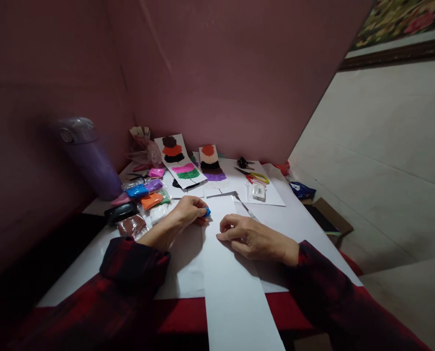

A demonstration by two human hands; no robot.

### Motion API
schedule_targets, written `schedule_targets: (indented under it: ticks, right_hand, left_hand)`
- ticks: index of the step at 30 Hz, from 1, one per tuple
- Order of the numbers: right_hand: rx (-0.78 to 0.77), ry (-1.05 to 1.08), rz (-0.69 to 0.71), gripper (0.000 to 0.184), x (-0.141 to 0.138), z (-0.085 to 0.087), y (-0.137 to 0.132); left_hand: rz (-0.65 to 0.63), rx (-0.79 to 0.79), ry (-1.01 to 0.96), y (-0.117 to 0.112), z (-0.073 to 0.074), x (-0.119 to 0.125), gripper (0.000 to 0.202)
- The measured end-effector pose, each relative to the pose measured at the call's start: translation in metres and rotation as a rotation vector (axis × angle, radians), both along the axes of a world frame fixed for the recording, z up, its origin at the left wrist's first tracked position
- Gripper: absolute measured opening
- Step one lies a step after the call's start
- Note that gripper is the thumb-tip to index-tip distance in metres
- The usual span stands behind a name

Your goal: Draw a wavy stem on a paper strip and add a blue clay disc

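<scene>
Pinched in the fingertips of my left hand is a small lump of blue modelling clay. That hand is just above the left edge of a long white paper strip, which runs toward me past the table's front edge. My right hand rests on the strip with its fingers bent and somewhat apart; I see nothing in it. Beyond it, a slim metal tool with a ridged handle lies near the strip's far end. Left of my left hand are clear packets of coloured clay, one of them blue.
Cards with coloured clay bands and another such card lean at the back. Yellow-and-red scissors, a small white packet and black-handled scissors lie back right. A purple bottle stands left. An open cardboard box sits beyond the right edge.
</scene>
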State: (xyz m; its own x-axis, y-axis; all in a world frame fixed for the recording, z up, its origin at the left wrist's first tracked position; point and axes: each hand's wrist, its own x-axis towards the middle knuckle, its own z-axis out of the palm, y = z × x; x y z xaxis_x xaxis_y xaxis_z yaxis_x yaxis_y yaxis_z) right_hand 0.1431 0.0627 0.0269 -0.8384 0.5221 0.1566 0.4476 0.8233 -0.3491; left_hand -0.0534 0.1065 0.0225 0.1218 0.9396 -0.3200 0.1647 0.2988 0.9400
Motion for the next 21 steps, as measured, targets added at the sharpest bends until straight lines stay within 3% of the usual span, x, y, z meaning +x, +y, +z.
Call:
schedule_targets:
  ticks: [5,10,16,21]
  right_hand:
    - [0.1,-0.015,-0.047,0.024,-0.003,-0.0088,0.001]
    - [0.026,-0.016,0.023,0.024,0.0017,-0.0042,0.0028]
    - [0.114,-0.006,-0.058,0.025,-0.0023,-0.0106,0.0016]
    - [0.041,-0.003,0.02,0.025,0.0009,-0.006,0.0024]
  left_hand:
    - [-0.006,0.01,0.009,0.0013,-0.0011,-0.0011,0.011]
    - [-0.003,0.006,0.005,0.0019,-0.0027,-0.0009,0.012]
    - [-0.003,0.017,-0.002,0.0036,-0.005,-0.0016,0.013]
    - [0.0,0.017,0.0,0.0032,-0.0055,-0.0003,0.014]
